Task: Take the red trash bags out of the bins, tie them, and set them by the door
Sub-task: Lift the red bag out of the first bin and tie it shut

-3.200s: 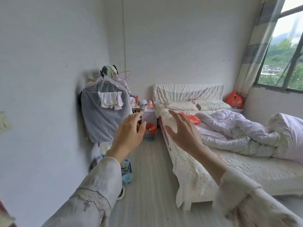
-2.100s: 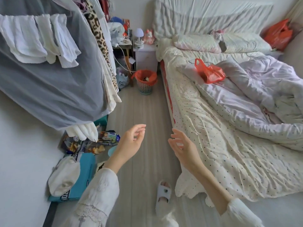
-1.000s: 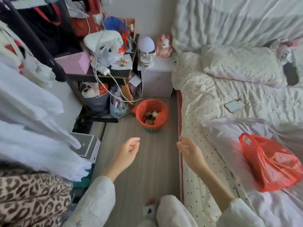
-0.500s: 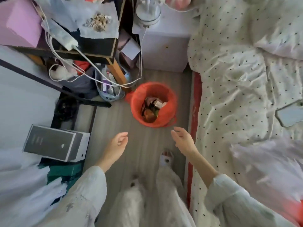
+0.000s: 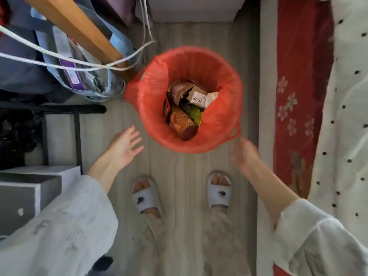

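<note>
On the grey wood floor (image 5: 185, 176), between the bed and a cluttered corner, stands a round bin lined with a red trash bag (image 5: 151, 100), its plastic folded out over the rim so the bin itself is hidden. Inside the bag lies rubbish (image 5: 187, 108): crumpled cardboard, a small box printed with 1998, a brown can on its side and a scrap of green wrapper. One bag handle (image 5: 235, 132) sticks out loose at the rim's near right side.

The person's left hand (image 5: 123, 146) hovers just beside the bag's near left edge, palm showing, fingers (image 5: 137, 138) spread wide and holding nothing, not touching the plastic. The right hand (image 5: 247, 154) is blurred; it sits just below the loose handle, and I cannot tell whether it touches or grips it.

Nearer than the bag, two feet in pale slippers (image 5: 219, 190) stand on the boards. Right of the bag runs a red flowered mattress side (image 5: 298, 86) under a dotted white sheet (image 5: 348, 116). Left of the bag a wooden leg (image 5: 79, 26) slants, crossed by white cables (image 5: 79, 64), with a clear bag of packets (image 5: 79, 72) leaning there and a grey box (image 5: 25, 196) further toward the person
</note>
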`<state>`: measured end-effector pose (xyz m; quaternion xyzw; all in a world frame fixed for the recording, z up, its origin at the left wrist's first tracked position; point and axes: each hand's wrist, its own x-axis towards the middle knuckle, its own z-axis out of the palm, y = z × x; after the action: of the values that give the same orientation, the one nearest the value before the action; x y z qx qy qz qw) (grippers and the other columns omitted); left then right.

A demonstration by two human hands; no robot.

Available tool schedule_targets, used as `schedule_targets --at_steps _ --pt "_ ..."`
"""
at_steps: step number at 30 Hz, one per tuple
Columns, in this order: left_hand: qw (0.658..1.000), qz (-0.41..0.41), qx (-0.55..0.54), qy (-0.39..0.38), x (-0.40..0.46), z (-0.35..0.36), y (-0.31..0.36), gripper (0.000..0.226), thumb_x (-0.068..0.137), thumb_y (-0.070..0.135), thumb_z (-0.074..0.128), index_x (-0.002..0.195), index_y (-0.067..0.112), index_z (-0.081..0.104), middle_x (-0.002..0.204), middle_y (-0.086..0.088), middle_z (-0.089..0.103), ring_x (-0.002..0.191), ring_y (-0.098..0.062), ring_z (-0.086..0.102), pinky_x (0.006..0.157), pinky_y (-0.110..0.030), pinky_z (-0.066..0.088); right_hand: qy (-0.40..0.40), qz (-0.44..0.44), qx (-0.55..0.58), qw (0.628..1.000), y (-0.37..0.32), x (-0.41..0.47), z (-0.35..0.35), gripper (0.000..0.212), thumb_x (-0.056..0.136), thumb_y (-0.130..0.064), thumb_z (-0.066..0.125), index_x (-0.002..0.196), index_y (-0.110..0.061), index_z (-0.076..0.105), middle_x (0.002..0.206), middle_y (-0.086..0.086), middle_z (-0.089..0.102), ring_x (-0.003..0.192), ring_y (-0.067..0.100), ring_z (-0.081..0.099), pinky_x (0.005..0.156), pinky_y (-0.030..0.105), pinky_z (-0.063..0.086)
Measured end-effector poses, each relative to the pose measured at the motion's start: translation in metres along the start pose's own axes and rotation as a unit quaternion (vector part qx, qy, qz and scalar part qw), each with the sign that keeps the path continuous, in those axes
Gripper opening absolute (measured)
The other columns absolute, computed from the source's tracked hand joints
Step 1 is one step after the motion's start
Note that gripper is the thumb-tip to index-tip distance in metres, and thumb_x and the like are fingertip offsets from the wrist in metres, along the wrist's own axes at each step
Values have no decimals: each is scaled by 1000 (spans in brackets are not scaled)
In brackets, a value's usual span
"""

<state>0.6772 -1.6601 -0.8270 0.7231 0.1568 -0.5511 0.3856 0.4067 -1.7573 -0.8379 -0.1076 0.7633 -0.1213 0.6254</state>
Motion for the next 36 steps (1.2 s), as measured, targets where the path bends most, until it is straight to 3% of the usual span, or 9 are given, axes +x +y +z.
schedule_targets --at_steps 3,5,7,14,17,21,27,32,36 --pt "1000 -5 -21 0 47 -5 11 16 96 24 39 105 20 52 120 -7 55 107 -18 51 103 -40 35 10 -1 15 1000 9 32 14 18 94 -34 39 79 -29 46 78 -10 42 71 2 37 63 23 31" --pt "999 -13 -48 -19 70 -4 20 29 95 27 37 67 20 42 74 0 50 72 -14 47 88 -35 40 9 -10 27 1000 11 44 19 19 93 -35 40 79 -28 50 79 -9 50 79 4 44 67 26 32" --pt "995 -7 -90 -35 85 1 31 41 94 33 38 57 19 30 53 2 37 59 -13 39 73 -30 40 7 -22 47 999 9 49 24 19 93 -31 44 78 -28 55 77 -8 54 78 5 49 73 28 35" --pt "983 41 -179 -30 90 8 57 8 91 22 51 86 18 56 88 6 63 101 -6 58 85 -25 49 96 -67 109 987 7 27 24 10 89 -13 53 89 -14 63 76 -1 56 88 16 57 95 35 47" --pt "993 52 -100 -23 74 4 58 9 91 15 51 84 20 54 78 6 66 82 -4 62 77 -24 50 104 -95 110 984 5 7 20 23 91 -12 50 68 -14 52 67 -2 50 77 16 55 82 34 53" --pt "994 96 -18 -41 46 5 60 18 89 8 51 80 23 56 56 10 68 56 -5 65 66 -29 54 71 -120 136 981 -14 -18 16 21 92 -15 49 72 -17 54 63 -2 44 62 11 49 65 26 50" --pt "984 125 60 -108 7 17 74 23 86 4 52 81 25 57 77 6 66 69 -9 61 81 -34 49 -30 -183 180 966 -63 -57 19 23 92 -13 49 72 -18 59 56 -13 62 55 1 59 72 27 47" --pt "976 139 109 -131 -7 28 98 27 88 15 54 105 35 52 89 9 59 79 -10 55 83 -34 43 -55 -268 128 953 -99 -82 30 21 87 -12 52 71 -14 65 76 -1 65 76 10 61 73 22 48" --pt "954 203 187 -117 -21 42 115 9 88 22 56 93 28 60 89 10 61 84 -6 56 83 -29 41 -78 -268 81 957 -105 -93 41 24 89 -19 52 71 -8 63 54 -2 61 57 15 54 61 21 46"
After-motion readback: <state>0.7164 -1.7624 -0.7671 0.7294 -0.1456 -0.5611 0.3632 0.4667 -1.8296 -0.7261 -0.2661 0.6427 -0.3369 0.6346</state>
